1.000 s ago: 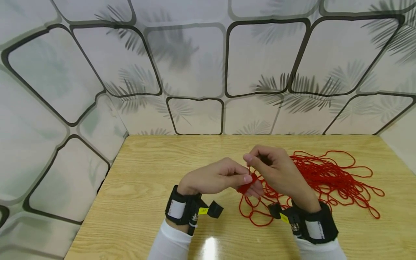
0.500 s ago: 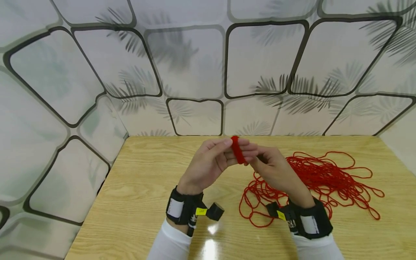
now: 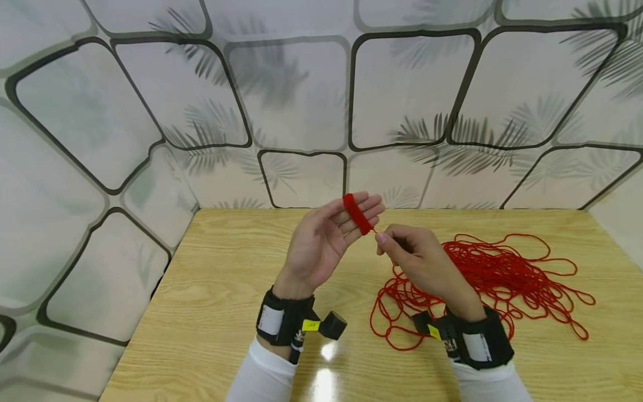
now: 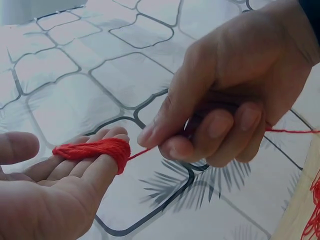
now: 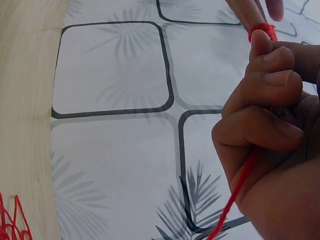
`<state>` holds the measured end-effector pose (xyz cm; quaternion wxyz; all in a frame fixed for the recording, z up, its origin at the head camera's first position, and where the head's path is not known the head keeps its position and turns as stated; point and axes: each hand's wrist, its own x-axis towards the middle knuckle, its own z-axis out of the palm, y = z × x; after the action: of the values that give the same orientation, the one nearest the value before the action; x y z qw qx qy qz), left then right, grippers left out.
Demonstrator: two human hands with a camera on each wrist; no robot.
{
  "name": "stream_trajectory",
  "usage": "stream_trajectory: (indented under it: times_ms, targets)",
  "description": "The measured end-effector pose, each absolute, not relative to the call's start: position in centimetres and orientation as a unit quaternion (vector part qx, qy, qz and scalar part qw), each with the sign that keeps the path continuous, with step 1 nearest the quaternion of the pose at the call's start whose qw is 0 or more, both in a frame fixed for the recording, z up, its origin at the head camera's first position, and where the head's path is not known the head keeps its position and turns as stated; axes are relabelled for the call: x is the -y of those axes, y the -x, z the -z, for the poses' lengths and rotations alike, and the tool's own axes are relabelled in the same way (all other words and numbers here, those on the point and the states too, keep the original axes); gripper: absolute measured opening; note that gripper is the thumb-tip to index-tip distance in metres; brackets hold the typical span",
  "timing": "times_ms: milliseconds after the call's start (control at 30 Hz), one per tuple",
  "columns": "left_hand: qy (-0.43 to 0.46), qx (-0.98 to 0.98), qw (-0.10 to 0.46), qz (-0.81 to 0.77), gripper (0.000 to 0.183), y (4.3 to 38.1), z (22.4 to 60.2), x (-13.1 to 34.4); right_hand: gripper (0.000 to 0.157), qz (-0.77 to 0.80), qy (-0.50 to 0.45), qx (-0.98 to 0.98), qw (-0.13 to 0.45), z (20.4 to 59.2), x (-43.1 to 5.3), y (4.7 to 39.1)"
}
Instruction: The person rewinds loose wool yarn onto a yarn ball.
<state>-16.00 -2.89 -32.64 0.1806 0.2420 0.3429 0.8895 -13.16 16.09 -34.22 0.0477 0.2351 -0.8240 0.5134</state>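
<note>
Palm up, my left hand [image 3: 318, 240] holds its fingers out straight, with a thick band of wound red cord [image 3: 358, 214] looped round them. From the band's lower end a short taut strand [image 4: 140, 153] runs to my right hand [image 3: 419, 257], which pinches it between thumb and forefinger. The right hand's other fingers curl over the same cord, and in the right wrist view a trailing length of cord [image 5: 231, 197] leaves below them. The left thumb [image 4: 19, 148] stands apart from the wound band.
A loose tangle of red cord [image 3: 507, 273] spreads over the right side of the wooden table [image 3: 226, 268], with one loop lying toward the front. A patterned wall [image 3: 301, 106] rises behind the table's far edge.
My left hand has turned from palm-down to palm-up, rising and opening out with the wound band. The right hand, close to its fingers half a second ago, now stands apart with the strand stretched between.
</note>
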Motion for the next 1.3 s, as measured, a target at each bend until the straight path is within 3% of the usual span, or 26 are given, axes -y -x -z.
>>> stream_trajectory:
  times_ms: [467, 833, 1067, 1167, 1300]
  targets:
    - [-0.229, -0.275, 0.144, -0.922, 0.049, 16.0, 32.7, 2.3, 0.020, -0.477, -0.234, 0.846, 0.042, 34.3, -15.4, 12.9]
    - [-0.236, -0.264, 0.170, -0.919, 0.050, 16.3, 32.8, 3.2, 0.020, -0.473, -0.212, 0.854, 0.042, 34.0, -16.0, 12.8]
    - [-0.287, -0.496, 0.115, -0.811, 0.055, 15.6, 32.4, 2.7, 0.019, -0.456, -0.226, 0.860, 0.031, 32.8, -16.1, 11.9]
    - [-0.335, -0.609, 0.139, -0.705, 0.060, 15.2, 32.3, 2.7, 0.015, -0.463, -0.230, 0.854, 0.049, 31.9, -16.5, 11.2]
    - [-0.382, -0.645, 0.236, -0.619, 0.063, 15.0, 32.3, 3.0, 0.012, -0.487, -0.243, 0.834, 0.085, 31.1, -17.0, 10.6]
